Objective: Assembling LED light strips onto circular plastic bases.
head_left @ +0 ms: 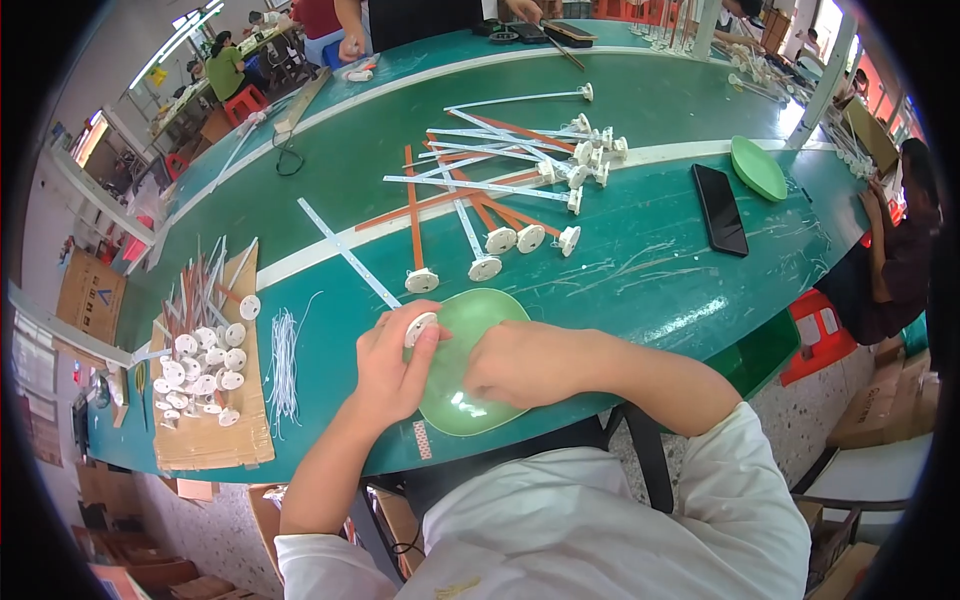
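Observation:
My left hand (385, 362) is closed on a white round disc (420, 328), pinched between thumb and fingers over the left rim of a light green plate (480, 308). A long pale strip (345, 250) runs from the held disc toward the far left. My right hand (530, 362) reaches into the plate with its fingers curled down and pressed together. Whatever it pinches, if anything, is hidden behind the hand. Beyond the plate, several white discs with orange or pale blue strips (485, 267) lie in a loose heap on the green table (640, 290).
At left, more discs on strips (205, 365) lie on a cardboard sheet (215, 455), beside a bundle of thin white wires (284, 370). A black phone (720, 210) and a second green plate (758, 168) lie at right. Another person's hand (352, 47) is across the table.

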{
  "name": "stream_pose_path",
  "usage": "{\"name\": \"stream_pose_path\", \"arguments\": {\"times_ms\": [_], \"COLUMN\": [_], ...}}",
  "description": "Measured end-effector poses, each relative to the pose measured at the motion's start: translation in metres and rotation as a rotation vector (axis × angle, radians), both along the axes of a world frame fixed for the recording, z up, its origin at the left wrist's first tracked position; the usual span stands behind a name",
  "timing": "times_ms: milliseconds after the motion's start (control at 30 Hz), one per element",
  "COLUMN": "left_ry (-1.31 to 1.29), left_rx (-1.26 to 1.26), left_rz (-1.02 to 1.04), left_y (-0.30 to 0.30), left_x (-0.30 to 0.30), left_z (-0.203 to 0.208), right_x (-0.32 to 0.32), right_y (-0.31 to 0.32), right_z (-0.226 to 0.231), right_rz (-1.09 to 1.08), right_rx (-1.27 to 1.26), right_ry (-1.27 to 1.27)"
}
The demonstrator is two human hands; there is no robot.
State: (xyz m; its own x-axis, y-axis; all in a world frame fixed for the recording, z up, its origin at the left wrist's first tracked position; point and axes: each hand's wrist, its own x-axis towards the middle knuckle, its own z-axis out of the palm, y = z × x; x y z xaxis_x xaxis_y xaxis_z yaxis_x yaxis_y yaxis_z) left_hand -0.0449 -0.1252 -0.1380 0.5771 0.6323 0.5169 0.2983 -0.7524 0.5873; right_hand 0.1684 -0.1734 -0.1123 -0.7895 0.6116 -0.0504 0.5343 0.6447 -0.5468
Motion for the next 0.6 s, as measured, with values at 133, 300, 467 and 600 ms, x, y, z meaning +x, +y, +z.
{"name": "stream_pose_path", "arguments": {"times_ms": [133,300,467,600], "left_ry": [-0.058,-0.136,-0.277,-0.313], "left_rx": [-0.070,-0.144,-0.344,-0.380], "left_rz": [0.014,0.010,-0.045,-0.023], "left_y": [-0.005,-0.008,-0.007,-0.007], "left_x": [0.000,0.000,-0.002,-0.001], "left_z": [0.005,0.012,0.006,0.008], "right_x": [0.000,-0.006,-0.003,-0.004], "right_y": [-0.002,0.002,0.003,0.002], "right_z": [-0.008,0.001,0.007,0.011], "right_rz": [-0.049,-0.313,-0.451,-0.532], "right_rx": [0.114,0.136,0.079,-0.116], "right_ry": [0.215,0.555,0.749,0.796]}}
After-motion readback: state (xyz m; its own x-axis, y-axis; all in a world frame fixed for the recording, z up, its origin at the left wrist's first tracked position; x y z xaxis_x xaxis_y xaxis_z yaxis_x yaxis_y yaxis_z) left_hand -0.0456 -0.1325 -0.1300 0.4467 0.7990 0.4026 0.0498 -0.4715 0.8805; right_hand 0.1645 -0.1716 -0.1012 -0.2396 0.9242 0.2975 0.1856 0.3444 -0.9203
